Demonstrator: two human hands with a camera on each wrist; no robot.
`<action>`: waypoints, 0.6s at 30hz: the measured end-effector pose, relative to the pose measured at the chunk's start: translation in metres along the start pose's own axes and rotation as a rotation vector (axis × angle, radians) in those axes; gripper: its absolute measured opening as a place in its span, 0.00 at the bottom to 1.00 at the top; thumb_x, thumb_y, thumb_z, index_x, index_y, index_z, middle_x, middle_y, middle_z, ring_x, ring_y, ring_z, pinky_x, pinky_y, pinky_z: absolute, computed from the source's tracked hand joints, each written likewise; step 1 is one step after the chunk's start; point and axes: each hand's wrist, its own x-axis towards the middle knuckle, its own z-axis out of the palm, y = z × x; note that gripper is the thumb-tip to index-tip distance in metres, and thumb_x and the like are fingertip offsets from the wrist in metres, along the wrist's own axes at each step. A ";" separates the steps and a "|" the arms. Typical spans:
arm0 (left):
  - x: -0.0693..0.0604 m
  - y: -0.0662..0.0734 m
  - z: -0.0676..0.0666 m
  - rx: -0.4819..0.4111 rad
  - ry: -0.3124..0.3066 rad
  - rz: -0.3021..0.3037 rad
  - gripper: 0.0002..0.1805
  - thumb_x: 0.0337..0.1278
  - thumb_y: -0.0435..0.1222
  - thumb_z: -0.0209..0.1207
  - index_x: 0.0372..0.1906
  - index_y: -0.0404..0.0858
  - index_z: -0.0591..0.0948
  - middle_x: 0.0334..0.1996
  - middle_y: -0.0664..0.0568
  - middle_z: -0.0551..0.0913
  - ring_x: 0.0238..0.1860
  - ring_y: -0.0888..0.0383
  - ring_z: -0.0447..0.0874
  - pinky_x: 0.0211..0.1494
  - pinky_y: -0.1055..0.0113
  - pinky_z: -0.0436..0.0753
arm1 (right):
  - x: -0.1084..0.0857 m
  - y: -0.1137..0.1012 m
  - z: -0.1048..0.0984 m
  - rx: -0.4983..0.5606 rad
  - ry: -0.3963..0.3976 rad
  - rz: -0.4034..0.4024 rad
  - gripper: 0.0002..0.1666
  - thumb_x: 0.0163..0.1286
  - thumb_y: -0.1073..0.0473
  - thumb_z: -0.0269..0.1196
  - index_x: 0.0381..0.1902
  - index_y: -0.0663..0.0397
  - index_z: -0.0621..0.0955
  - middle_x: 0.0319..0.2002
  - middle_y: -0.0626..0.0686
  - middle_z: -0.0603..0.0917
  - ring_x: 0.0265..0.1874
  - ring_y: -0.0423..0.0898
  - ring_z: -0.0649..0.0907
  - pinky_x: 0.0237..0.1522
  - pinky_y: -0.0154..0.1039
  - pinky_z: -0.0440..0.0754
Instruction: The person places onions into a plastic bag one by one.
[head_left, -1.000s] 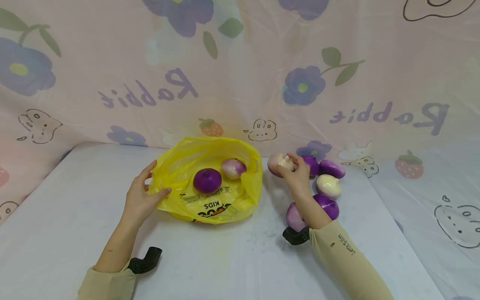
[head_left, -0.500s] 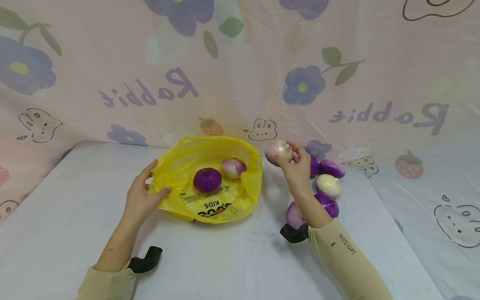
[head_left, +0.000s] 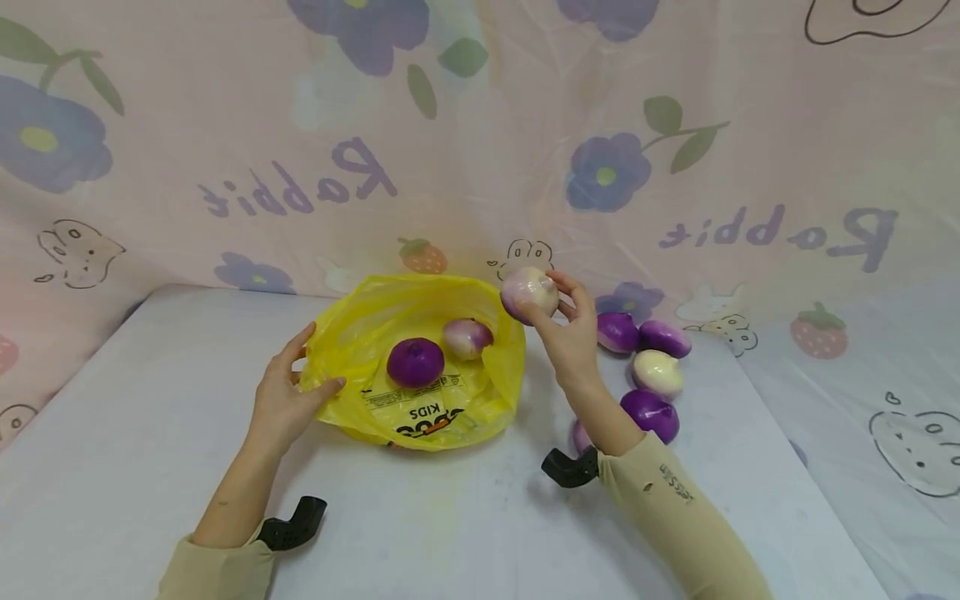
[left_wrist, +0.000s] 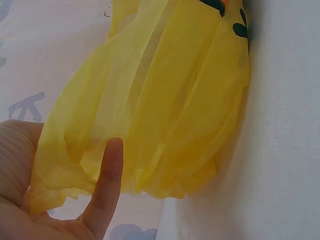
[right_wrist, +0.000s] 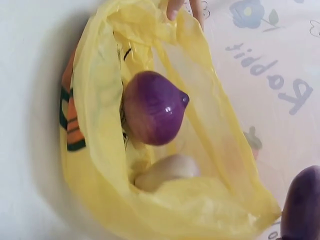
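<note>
Counter (head_left: 435, 533), white, rabbit-printed cloth (head_left: 480, 125) behind its far edge, left hand (head_left: 287, 396) holding yellow bag (head_left: 352, 329), right hand (head_left: 572, 337) gripping pale onion (head_left: 527, 290)

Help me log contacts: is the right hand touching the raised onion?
Touching. The head view shows the right hand gripping the raised onion, its thumb laid across the onion's lower side.

Head view: the right forearm (head_left: 609, 421) covers most of a pinkish onion (head_left: 581, 437), both sleeves (head_left: 686, 521) run off the bottom edge, and small print (head_left: 397, 398) inside the yellow bag (head_left: 358, 325) cannot be read. Left wrist view: edges crop the left hand (left_wrist: 50, 225) and the bag. Right wrist view: the held onion (right_wrist: 302, 205) is cropped lower right, a paler onion (right_wrist: 172, 169) blurred and partly hidden
</note>
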 end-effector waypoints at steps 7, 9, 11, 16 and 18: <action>0.000 -0.003 0.001 0.006 0.018 0.011 0.46 0.56 0.36 0.62 0.76 0.49 0.51 0.66 0.34 0.61 0.51 0.41 0.69 0.40 0.70 0.75 | -0.005 -0.001 0.016 0.044 -0.045 -0.049 0.30 0.57 0.58 0.70 0.59 0.51 0.76 0.58 0.52 0.69 0.50 0.49 0.75 0.43 0.31 0.81; 0.000 -0.004 0.001 0.008 0.023 0.009 0.46 0.56 0.35 0.62 0.76 0.49 0.51 0.66 0.35 0.61 0.51 0.41 0.69 0.40 0.69 0.75 | -0.005 -0.001 0.021 0.050 -0.060 -0.055 0.29 0.58 0.58 0.69 0.59 0.51 0.76 0.58 0.53 0.68 0.50 0.49 0.75 0.43 0.31 0.81; 0.000 -0.004 0.001 0.009 0.027 0.009 0.46 0.56 0.35 0.62 0.76 0.48 0.52 0.66 0.34 0.61 0.51 0.41 0.69 0.39 0.68 0.75 | -0.006 -0.001 0.026 0.052 -0.080 -0.064 0.29 0.59 0.58 0.69 0.59 0.51 0.76 0.58 0.54 0.68 0.50 0.49 0.75 0.43 0.32 0.80; 0.001 -0.004 0.000 0.019 0.004 0.013 0.46 0.56 0.36 0.62 0.77 0.48 0.51 0.66 0.34 0.60 0.52 0.40 0.69 0.40 0.68 0.74 | -0.008 0.001 0.034 0.019 -0.145 -0.099 0.29 0.59 0.58 0.69 0.59 0.50 0.76 0.59 0.54 0.67 0.52 0.50 0.76 0.47 0.37 0.79; 0.001 -0.003 0.001 0.027 -0.002 0.015 0.46 0.57 0.37 0.63 0.77 0.48 0.51 0.67 0.34 0.60 0.52 0.40 0.69 0.40 0.68 0.74 | -0.008 0.001 0.038 0.011 -0.176 -0.107 0.29 0.59 0.58 0.69 0.60 0.49 0.76 0.60 0.53 0.67 0.53 0.51 0.76 0.50 0.40 0.79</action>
